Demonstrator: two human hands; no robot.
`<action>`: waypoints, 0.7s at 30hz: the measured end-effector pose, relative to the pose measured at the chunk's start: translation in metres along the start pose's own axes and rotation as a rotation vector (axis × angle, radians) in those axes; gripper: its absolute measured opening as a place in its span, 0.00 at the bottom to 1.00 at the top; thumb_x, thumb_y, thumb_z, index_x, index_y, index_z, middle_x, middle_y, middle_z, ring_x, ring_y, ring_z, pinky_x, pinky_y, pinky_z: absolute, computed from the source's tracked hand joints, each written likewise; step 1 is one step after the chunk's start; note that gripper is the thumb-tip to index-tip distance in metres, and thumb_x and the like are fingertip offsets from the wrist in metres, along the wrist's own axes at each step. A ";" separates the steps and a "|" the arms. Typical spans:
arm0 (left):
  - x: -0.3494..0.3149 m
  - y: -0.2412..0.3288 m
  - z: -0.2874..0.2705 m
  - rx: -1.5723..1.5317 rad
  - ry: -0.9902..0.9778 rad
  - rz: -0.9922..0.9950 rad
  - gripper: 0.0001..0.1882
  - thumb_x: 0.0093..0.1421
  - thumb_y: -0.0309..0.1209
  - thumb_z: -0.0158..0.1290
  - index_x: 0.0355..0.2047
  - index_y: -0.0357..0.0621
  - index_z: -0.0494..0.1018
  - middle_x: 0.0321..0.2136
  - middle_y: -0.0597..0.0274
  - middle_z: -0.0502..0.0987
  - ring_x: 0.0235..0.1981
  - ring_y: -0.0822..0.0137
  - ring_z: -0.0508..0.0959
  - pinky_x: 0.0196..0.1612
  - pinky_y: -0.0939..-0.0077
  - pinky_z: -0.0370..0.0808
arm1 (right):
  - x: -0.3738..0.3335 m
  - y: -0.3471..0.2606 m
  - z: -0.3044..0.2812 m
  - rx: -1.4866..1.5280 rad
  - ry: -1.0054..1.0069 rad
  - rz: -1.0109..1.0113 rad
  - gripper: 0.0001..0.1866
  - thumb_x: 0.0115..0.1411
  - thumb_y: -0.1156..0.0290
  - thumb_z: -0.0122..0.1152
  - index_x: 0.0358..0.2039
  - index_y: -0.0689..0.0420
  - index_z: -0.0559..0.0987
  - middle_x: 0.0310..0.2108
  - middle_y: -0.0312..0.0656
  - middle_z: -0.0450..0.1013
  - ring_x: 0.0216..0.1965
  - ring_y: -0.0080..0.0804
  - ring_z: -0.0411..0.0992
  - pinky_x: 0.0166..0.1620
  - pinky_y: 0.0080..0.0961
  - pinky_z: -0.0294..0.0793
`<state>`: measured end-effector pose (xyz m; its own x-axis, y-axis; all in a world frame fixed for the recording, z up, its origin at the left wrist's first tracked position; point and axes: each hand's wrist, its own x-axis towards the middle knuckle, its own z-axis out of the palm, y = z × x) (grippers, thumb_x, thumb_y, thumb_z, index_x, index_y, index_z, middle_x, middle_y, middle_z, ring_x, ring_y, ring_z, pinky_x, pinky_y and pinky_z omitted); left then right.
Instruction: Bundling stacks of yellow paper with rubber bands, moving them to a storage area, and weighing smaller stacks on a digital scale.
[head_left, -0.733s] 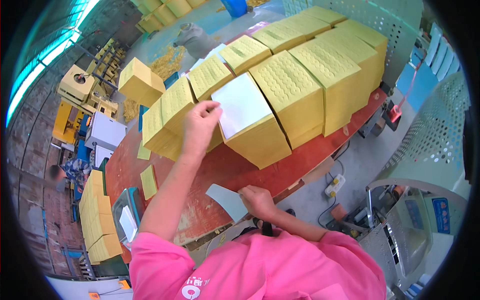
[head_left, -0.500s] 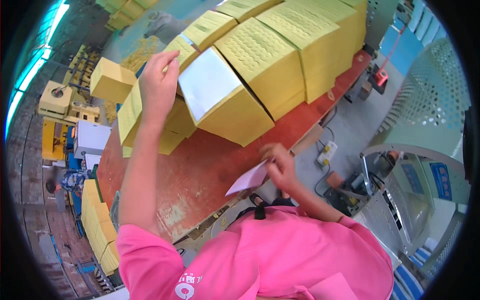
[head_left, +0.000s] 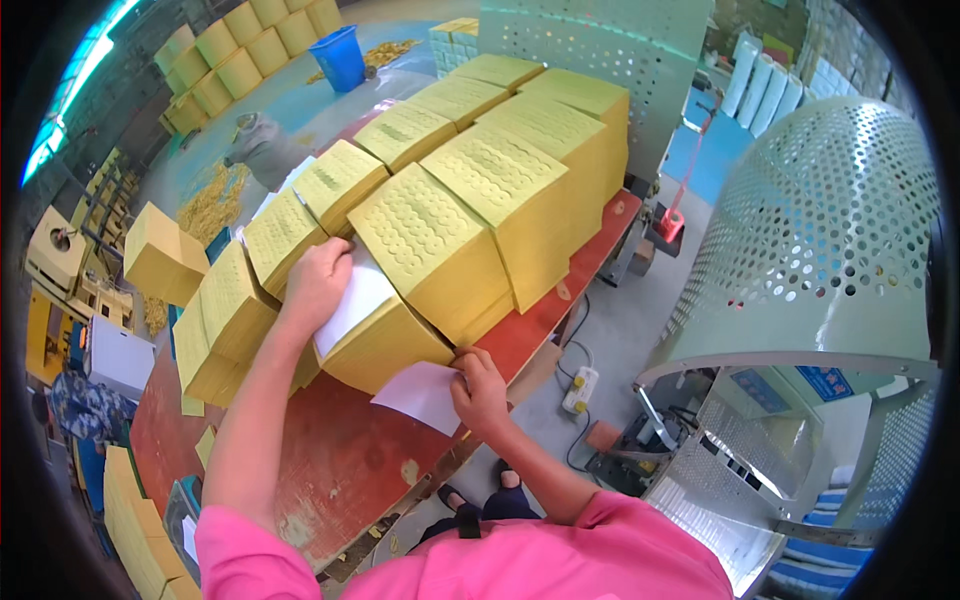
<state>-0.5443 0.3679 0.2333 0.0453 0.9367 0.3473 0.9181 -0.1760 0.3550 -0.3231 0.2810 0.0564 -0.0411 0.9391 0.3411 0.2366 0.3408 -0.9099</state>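
A stack of yellow paper (head_left: 392, 345) stands at the near corner of a block of such stacks, with a white sheet (head_left: 357, 292) lying on its top. My left hand (head_left: 318, 287) rests at the left edge of that sheet, fingers curled closed over the stack's upper edge; what they pinch, if anything, is hidden. In my right hand (head_left: 478, 388) a second sheet of paper (head_left: 418, 393), pale pinkish white, is gripped by its right end and hangs against the stack's front. My right fingertips are by the stack's lower right corner. Neighbouring yellow stacks (head_left: 430, 215) carry rows of wavy punched marks.
Everything stands on a worn red table (head_left: 340, 470). To the right are a perforated metal guard (head_left: 800, 230), a power strip (head_left: 580, 390) on the floor and a red object on a pole (head_left: 668, 225). A blue bin (head_left: 340, 58) and yellow rolls (head_left: 235, 70) are far off.
My left hand has come down from above onto the stack's edge. My right hand has brought the pale sheet up to the stack's front. The view has shifted, showing more of the far room.
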 end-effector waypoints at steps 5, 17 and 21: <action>-0.040 0.026 -0.012 -0.107 -0.064 0.161 0.11 0.57 0.28 0.51 0.38 0.37 0.77 0.34 0.46 0.77 0.39 0.46 0.75 0.45 0.56 0.73 | -0.048 -0.012 -0.018 0.110 -0.187 0.036 0.10 0.53 0.77 0.53 0.37 0.63 0.74 0.41 0.50 0.73 0.40 0.47 0.73 0.43 0.36 0.71; -0.177 0.060 -0.072 -0.093 -0.084 0.644 0.23 0.54 0.26 0.55 0.52 0.34 0.71 0.54 0.41 0.70 0.57 0.44 0.69 0.59 0.56 0.67 | -0.164 -0.040 0.002 0.908 -0.169 0.893 0.13 0.55 0.69 0.55 0.40 0.61 0.74 0.42 0.46 0.76 0.44 0.38 0.75 0.49 0.35 0.75; -0.173 0.077 -0.100 0.023 -0.029 0.438 0.30 0.56 0.29 0.54 0.60 0.38 0.64 0.57 0.37 0.66 0.59 0.42 0.67 0.63 0.54 0.63 | -0.167 -0.051 -0.002 1.037 0.040 0.947 0.13 0.52 0.74 0.53 0.40 0.60 0.75 0.36 0.40 0.76 0.35 0.32 0.75 0.40 0.28 0.74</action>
<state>-0.5208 0.1615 0.2875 0.4432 0.7833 0.4358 0.8183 -0.5521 0.1602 -0.3264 0.1065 0.0461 -0.2401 0.8318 -0.5005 -0.6563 -0.5190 -0.5476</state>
